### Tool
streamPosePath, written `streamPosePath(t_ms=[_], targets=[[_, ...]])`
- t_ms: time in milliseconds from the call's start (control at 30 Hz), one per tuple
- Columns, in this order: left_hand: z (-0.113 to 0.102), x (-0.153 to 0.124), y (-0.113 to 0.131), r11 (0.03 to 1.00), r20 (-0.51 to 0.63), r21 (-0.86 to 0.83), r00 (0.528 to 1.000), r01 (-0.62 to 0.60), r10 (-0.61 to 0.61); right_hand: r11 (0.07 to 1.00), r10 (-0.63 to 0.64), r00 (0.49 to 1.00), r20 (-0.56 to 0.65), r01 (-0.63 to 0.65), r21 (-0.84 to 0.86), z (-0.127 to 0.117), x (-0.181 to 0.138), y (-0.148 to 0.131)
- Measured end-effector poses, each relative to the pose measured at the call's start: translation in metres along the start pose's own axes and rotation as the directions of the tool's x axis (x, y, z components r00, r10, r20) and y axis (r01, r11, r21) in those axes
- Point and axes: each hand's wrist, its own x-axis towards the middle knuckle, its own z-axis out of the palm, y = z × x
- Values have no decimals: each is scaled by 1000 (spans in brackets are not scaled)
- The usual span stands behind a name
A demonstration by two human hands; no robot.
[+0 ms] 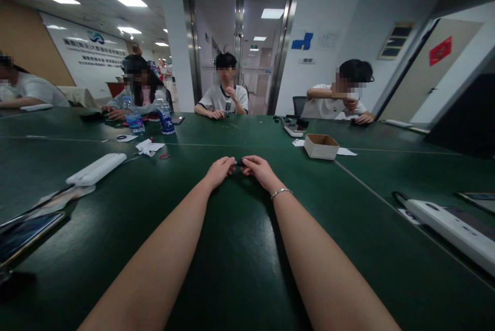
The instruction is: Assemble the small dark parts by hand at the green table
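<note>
Both my arms stretch forward over a dark green table [240,248]. My left hand [219,170] and my right hand [260,169] meet at the table's middle, fingers curled. Between their fingertips sits a small dark object [238,163], pinched from both sides; I cannot make out what it is. A thin silver bracelet [281,193] circles my right wrist.
A small open cardboard box [320,146] stands to the right of my hands. White power strips lie at left [96,168] and at right [448,228]. A phone [27,233] lies near left. Two water bottles [165,117] and several seated people line the far side.
</note>
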Motion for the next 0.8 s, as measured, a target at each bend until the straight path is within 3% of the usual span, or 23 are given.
streamPosePath(t_ms=[133,333,533,800], targets=[[0,-1,3,998,8,63,1000,-20,20,1000,-7,1000,6,7,-8,0,-1,-1],[0,-1,2,1000,-5,-14,1000,-2,2,1000,-6,1000,1,6,-7,0,-1,0],[0,3,-4,997,7,73,999,-37,37,1000,-13,1000,7,13,-13,-1,0,1],[0,-3,6,1000,1,5,1000,-18,18,1000,-27,1000,16,27,-13,-2,2,3]])
